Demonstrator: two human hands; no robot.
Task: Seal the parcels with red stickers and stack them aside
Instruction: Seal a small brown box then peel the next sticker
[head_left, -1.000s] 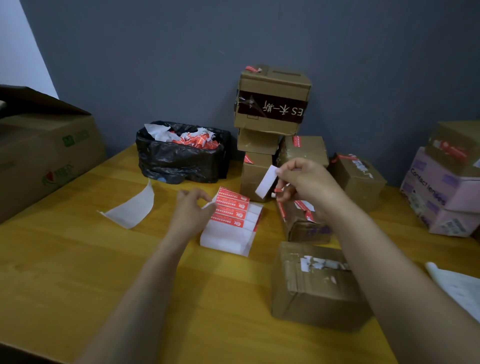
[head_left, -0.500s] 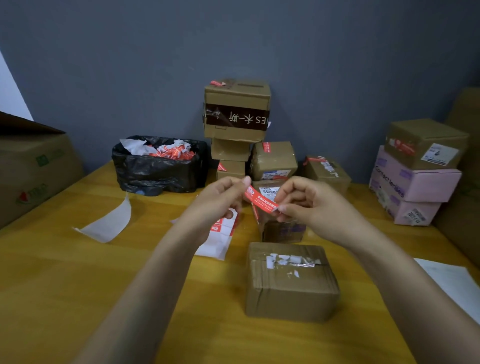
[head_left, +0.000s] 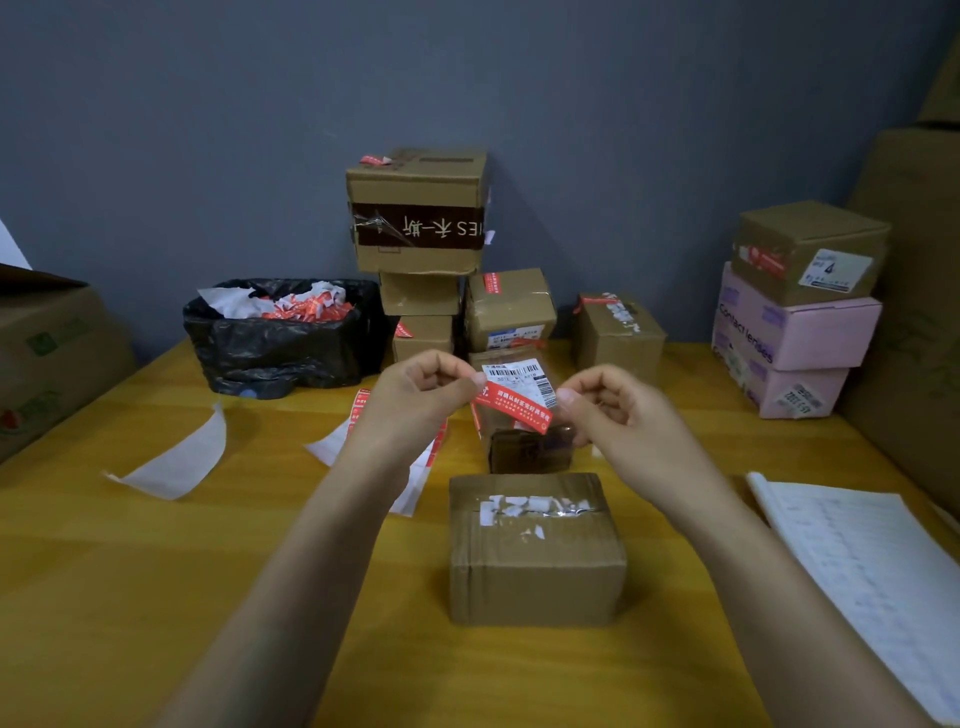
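Two-handed, working over the middle of the table (head_left: 130, 597). Leaving alone a big carton (head_left: 52, 353) at nine o'clock, a peeled white backing strip (head_left: 176, 462) nearer in, and a black bag (head_left: 280, 348) stuffed with red and white scraps at ten o'clock. Hiding part of a sticker sheet (head_left: 358, 410) behind the left wrist. Pinching the left end of a red sticker (head_left: 514, 410) with the left hand (head_left: 421, 395), thumb and forefinger clamped on it and the other fingers curled. Pinching its right end with the right hand (head_left: 618, 415) likewise. Holding it stretched in the air, sloping down rightward, clear of the brown parcel (head_left: 535, 566) at centre. Facing stacked parcels (head_left: 418, 239) at twelve o'clock, pink boxes (head_left: 789, 338) at two, a printed sheet (head_left: 857, 561) at four.
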